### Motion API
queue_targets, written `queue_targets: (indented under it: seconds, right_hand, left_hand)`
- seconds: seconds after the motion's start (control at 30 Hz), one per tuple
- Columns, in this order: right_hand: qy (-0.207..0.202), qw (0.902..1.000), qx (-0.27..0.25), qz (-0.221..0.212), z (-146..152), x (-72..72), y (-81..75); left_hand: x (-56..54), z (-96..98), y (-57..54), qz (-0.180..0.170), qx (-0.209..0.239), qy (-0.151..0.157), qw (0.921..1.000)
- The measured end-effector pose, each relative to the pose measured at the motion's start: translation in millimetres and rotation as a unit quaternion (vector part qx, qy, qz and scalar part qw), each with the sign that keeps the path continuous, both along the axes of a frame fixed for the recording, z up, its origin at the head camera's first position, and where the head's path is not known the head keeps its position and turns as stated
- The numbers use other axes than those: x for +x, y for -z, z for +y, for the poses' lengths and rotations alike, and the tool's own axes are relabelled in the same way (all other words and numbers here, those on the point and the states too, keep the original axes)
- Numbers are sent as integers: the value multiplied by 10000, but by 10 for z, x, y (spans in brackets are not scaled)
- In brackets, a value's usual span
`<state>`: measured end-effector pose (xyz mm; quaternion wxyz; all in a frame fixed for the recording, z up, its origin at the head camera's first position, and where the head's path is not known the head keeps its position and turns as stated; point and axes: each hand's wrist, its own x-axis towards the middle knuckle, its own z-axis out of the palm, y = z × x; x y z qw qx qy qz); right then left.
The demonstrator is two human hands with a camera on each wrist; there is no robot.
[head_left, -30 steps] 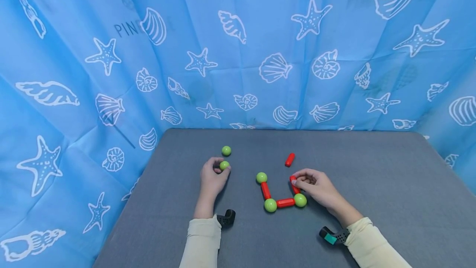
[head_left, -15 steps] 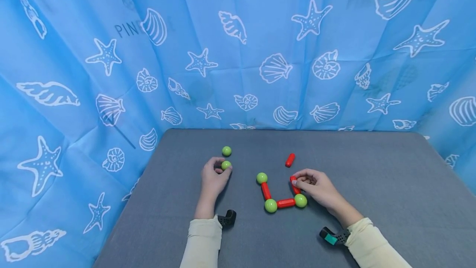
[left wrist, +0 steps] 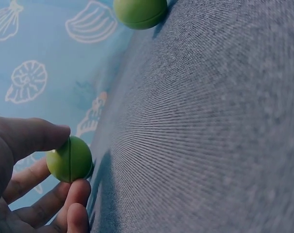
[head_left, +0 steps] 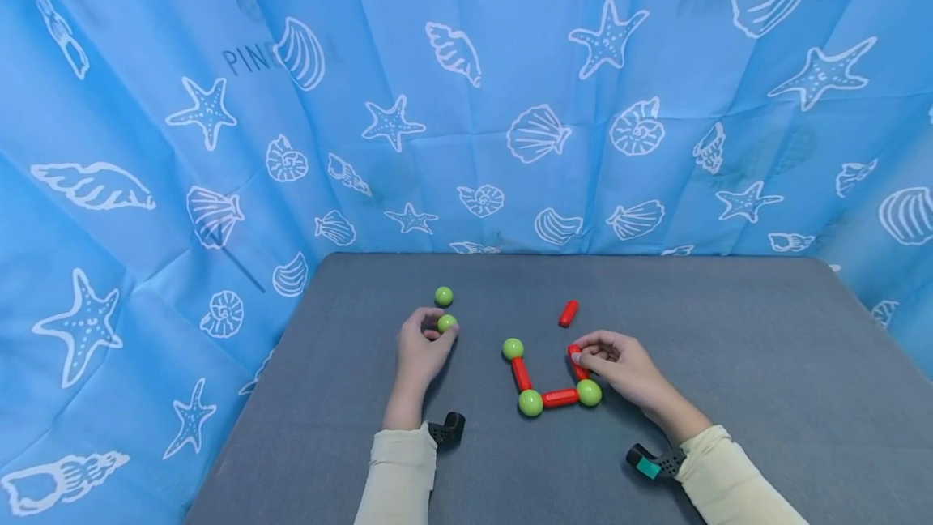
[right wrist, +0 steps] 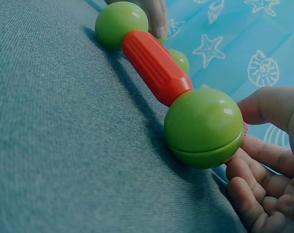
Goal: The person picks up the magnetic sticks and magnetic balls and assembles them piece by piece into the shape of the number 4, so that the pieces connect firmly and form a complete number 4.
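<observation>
My left hand (head_left: pixel 424 351) pinches a green ball (left wrist: pixel 69 159) between thumb and fingers, close to the table surface. My right hand (head_left: pixel 619 361) pinches a red rod (head_left: pixel 577 362) whose near end meets a green ball (right wrist: pixel 204 127). From that ball another red rod (right wrist: pixel 156 67) runs left to a second green ball (head_left: pixel 530 403). A third red rod (head_left: pixel 521 373) rises from there to a green ball (head_left: pixel 513 348), so the joined pieces form a U. In the right wrist view the pinched rod is mostly hidden behind the ball.
A loose green ball (head_left: pixel 444 296) lies just beyond my left hand. A loose red rod (head_left: pixel 568 313) lies beyond the U. The grey table (head_left: pixel 729 330) ends at a blue curtain (head_left: pixel 466 104) with shell and starfish prints.
My left hand has shifted slightly to the right with the green ball in it. The right hand and the joined pieces stay where they were.
</observation>
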<state>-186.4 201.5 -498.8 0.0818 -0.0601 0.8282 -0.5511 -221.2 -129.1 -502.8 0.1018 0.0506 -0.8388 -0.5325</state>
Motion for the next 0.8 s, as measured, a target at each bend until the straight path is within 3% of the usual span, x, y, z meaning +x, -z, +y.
queue_targets:
  seconds: [0.67,0.8]
  right_hand:
    - [-22,10000,-14,-20,15,-9,7]
    - [-40,10000,-30,-14,22,-5,1]
  left_hand:
    - [12,106,-16,33,169,195,9997]
    - [25,191,-53,-13,241,423,9988]
